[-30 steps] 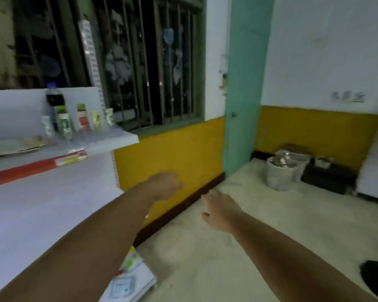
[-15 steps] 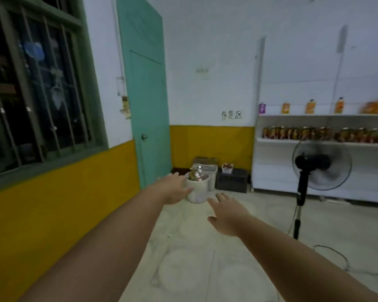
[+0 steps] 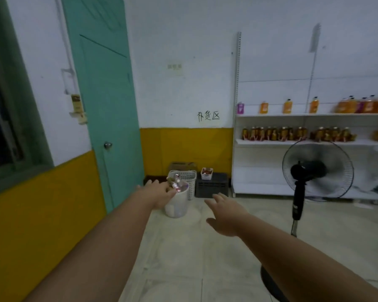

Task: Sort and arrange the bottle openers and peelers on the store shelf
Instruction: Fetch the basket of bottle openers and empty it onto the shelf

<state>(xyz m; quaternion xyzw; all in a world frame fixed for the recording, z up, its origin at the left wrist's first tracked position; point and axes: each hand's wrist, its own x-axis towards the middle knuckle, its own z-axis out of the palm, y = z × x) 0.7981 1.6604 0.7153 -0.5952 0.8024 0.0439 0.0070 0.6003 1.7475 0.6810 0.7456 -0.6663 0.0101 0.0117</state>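
Both my arms stretch forward over the floor. My left hand (image 3: 156, 192) and my right hand (image 3: 224, 214) are open with relaxed fingers and hold nothing. Beyond my left hand a white bucket (image 3: 176, 203) stands on the floor in the far corner, with several small packaged items (image 3: 175, 183) sticking out of its top; what they are is too small to tell. A white store shelf (image 3: 310, 142) runs along the right wall.
A teal door (image 3: 105, 101) is on the left. Behind the bucket are a white slotted basket (image 3: 189, 177), a black crate (image 3: 212, 185) with a small white basket (image 3: 206, 173) on it. A black standing fan (image 3: 314, 171) stands by the shelf, which carries bottles and jars.
The view has swung right, from a nearby shelf with small bottles to the door, corner and far shelf. The bucket now looks closer. Both hands stay open and outstretched.
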